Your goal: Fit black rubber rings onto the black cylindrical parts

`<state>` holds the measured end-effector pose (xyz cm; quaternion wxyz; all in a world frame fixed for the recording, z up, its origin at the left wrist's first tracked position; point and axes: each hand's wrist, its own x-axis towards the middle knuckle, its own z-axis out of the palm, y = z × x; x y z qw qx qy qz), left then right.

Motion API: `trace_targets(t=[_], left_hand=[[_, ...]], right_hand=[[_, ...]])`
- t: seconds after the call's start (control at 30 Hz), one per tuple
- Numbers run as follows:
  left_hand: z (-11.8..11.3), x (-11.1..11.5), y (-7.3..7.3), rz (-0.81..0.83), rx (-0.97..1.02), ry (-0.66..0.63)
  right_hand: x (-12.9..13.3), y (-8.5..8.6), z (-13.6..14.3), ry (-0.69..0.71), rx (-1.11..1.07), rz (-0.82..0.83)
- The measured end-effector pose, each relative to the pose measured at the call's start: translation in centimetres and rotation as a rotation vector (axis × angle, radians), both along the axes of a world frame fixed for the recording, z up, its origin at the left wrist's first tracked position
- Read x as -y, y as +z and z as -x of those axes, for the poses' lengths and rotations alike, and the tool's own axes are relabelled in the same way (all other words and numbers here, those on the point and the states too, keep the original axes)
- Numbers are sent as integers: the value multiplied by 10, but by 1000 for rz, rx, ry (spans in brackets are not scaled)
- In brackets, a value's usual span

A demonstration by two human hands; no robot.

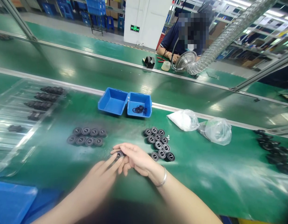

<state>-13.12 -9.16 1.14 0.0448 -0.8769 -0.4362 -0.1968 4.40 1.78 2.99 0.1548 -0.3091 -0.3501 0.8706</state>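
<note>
Between my two hands is a small round black part (120, 154), held above the green mat. My left hand (107, 166) has its fingers on the part from the left. My right hand (134, 158), with a silver bangle on the wrist, grips it from the right with thumb and fingers. To the left stand several round black parts (85, 136) in two rows. Several more round black parts (158, 145) stand in a cluster just right of my hands, with tiny white pieces (168, 137) beside them.
Two blue bins (113, 101) stand behind, the right one holding black rings (139, 109). Plastic bags (184, 120) lie at right. A clear tray (22, 137) with black parts is at left. A person (171, 46) works across the bench near a flexible duct (223, 40).
</note>
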Motion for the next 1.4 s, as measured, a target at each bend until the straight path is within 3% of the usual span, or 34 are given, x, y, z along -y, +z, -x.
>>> trace_targets(t=[0.17,0.4,0.67,0.9,1.17,1.4], left_hand=[[4,2,1,43,20,-47],[2,1,-2,36,13,-8],[7,-5,18,45,31,-15],[-1,-2,11,19,-25,20],[1,-6,19,14,-51,11],[0,-5,21,-12,-73,36]], right_hand=[[0,-1,0,4,-6,-27],[0,1,3,-9,13,-25],[0,-2,2,5,24,-55],[0,-1,0,-2,-25,-44],[-2,1,0,22,-10,-38],[5,-4,5,-74,45,-114]])
